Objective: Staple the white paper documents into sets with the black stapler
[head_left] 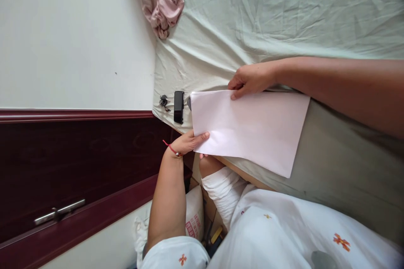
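Note:
A thin stack of white paper (pixel 252 126) is held flat over the edge of the bed. My left hand (pixel 191 141) grips its lower left corner, thumb on top and fingers underneath. At the upper edge, my right hand (pixel 249 80) pinches the sheets, its thumb on the top face and its fingers curled behind. Just left of the paper lies a black rectangular device (pixel 178 107). A small dark grey object is mostly covered by the paper's left edge. A red cord bracelet (pixel 173 149) circles my left wrist.
A pale green sheet (pixel 277 17) covers the bed. Keys (pixel 163 101) lie near its left corner, and a crumpled pink cloth (pixel 166 4) is farther back. On the left is a dark red door (pixel 78 155) with a metal handle (pixel 59 212). A printed white sack (pixel 194 212) stands below.

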A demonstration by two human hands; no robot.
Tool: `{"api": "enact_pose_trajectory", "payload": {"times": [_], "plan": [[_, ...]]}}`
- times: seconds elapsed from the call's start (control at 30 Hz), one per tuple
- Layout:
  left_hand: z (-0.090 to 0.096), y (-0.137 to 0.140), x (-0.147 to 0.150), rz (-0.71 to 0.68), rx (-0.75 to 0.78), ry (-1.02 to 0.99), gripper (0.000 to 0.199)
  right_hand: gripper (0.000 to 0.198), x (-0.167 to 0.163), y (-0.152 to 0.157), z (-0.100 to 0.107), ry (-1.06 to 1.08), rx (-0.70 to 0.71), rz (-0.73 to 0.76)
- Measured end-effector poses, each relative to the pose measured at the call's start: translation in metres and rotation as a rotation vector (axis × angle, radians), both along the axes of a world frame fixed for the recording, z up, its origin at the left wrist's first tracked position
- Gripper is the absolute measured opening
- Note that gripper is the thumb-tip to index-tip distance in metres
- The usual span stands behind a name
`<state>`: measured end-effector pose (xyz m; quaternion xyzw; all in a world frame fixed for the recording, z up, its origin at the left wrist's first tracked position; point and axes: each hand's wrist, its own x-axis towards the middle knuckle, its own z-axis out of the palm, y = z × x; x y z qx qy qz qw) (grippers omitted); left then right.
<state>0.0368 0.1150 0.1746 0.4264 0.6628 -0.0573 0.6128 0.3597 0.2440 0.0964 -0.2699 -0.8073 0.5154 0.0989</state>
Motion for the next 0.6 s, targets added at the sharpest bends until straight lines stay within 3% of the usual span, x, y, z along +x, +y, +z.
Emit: {"api": "enact_pose_trajectory", "payload": {"times": [0.1,0.27,0.4,0.6], "plan": [[-0.010,-0.002,0.002,0.013,0.042,0.015,0.056,0.026,-0.006,-0.006,0.003,-0.086,0.128,-0.067],[-0.038,-0.003,-0.004,0.376,0.309,0.030,0.053,0.027,-0.019,-0.014,0.002,-0.256,0.296,-0.181],[-0.051,-0.005,-0.007,0.613,0.399,0.095,0.054,0.030,-0.023,-0.016,-0.003,-0.311,0.339,-0.218],[-0.063,-0.010,0.000,0.777,0.547,0.150,0.052,0.028,-0.021,-0.015,0.000,-0.385,0.381,-0.223]]}}
